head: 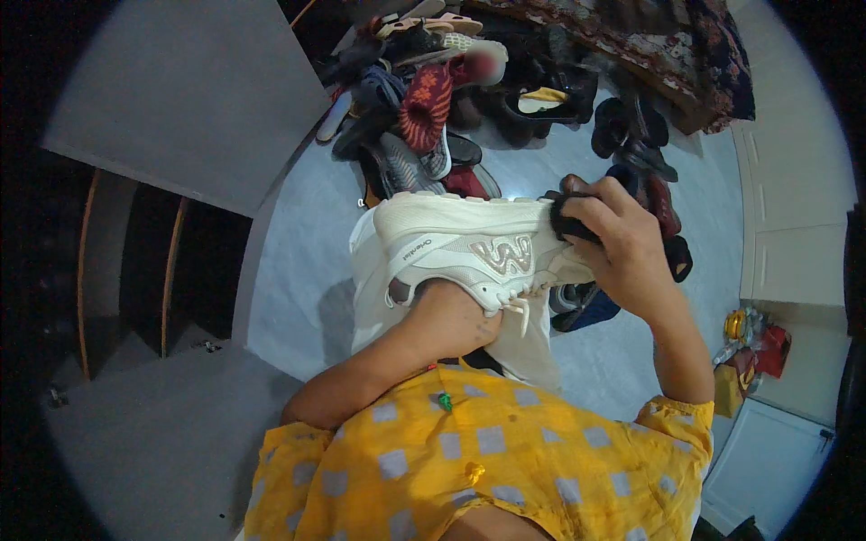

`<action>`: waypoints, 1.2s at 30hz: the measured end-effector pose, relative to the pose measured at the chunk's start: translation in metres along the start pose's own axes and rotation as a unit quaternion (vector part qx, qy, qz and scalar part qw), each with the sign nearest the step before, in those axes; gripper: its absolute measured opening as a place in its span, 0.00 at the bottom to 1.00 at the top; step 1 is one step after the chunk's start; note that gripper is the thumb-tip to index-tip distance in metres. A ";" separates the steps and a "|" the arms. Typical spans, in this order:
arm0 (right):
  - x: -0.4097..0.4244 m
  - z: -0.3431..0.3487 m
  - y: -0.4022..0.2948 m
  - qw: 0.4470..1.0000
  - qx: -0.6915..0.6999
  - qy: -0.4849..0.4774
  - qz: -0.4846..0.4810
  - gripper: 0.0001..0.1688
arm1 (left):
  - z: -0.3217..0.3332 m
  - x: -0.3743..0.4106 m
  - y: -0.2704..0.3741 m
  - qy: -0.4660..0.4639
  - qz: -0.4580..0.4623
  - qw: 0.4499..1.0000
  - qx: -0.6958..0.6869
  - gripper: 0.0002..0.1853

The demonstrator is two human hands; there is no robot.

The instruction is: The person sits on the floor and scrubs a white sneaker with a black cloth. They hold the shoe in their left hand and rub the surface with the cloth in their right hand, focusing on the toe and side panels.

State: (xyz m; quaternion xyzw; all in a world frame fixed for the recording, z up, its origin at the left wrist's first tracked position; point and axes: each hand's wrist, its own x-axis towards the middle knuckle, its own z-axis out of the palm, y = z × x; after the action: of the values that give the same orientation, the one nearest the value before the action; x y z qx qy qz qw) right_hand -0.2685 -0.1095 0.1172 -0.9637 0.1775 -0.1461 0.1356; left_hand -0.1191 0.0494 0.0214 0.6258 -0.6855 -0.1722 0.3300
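Observation:
A white lace-up sneaker (467, 237) lies on its side in the air in front of my chest, its sole edge facing away from me. My left hand (453, 314) reaches into the shoe's opening; its fingers are hidden inside. At the toe end on the right, my right hand (609, 237) grips a black pad or brush (575, 218) and presses it against the shoe. Whether the black thing has bristles cannot be told. White laces (519, 311) hang from the sneaker beside my left wrist.
Many shoes (406, 162) are heaped on the pale floor (298, 270) beyond the sneaker, more at the right. An open dark cabinet (162, 176) stands at the left. White cabinets (785, 203), a patterned cloth (649, 61) and bags (737, 379) are at the right.

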 end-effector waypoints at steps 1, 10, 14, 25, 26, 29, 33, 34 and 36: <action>0.005 0.003 -0.003 1.000 0.004 0.005 -0.013 0.20 | -0.002 0.001 0.001 -0.013 -0.005 1.000 0.009 0.20; 0.010 0.019 -0.011 0.998 0.015 0.032 -0.046 0.15 | -0.007 -0.002 0.005 -0.055 -0.037 0.998 -0.012 0.18; -0.011 0.017 0.001 0.998 0.046 0.053 0.003 0.19 | -0.013 0.004 0.011 -0.061 -0.026 0.998 0.002 0.20; -0.083 0.047 0.045 0.958 0.157 0.180 0.156 0.18 | -0.010 0.002 0.008 -0.041 -0.024 0.999 -0.010 0.22; -0.093 0.055 0.054 0.951 0.171 0.173 0.193 0.17 | -0.011 0.001 0.007 -0.043 -0.032 0.998 -0.025 0.22; -0.109 0.078 0.059 0.929 0.214 0.171 0.249 0.15 | -0.012 0.002 0.005 -0.046 -0.034 0.998 -0.039 0.22; -0.094 0.070 0.046 0.810 0.407 0.283 0.312 0.15 | -0.008 0.001 0.002 -0.042 -0.011 0.999 0.002 0.22; -0.085 0.060 0.042 0.825 0.390 0.294 0.285 0.15 | -0.005 0.002 0.002 -0.042 -0.012 0.999 0.006 0.21; -0.072 0.049 0.040 0.878 0.311 0.299 0.205 0.16 | -0.007 0.007 0.007 -0.045 -0.014 0.999 -0.009 0.21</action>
State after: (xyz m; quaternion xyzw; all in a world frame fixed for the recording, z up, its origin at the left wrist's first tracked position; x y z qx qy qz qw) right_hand -0.3293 -0.1078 0.0431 -0.7243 0.3488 -0.4440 0.3958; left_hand -0.1196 0.0451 0.0329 0.6238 -0.6892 -0.2109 0.3023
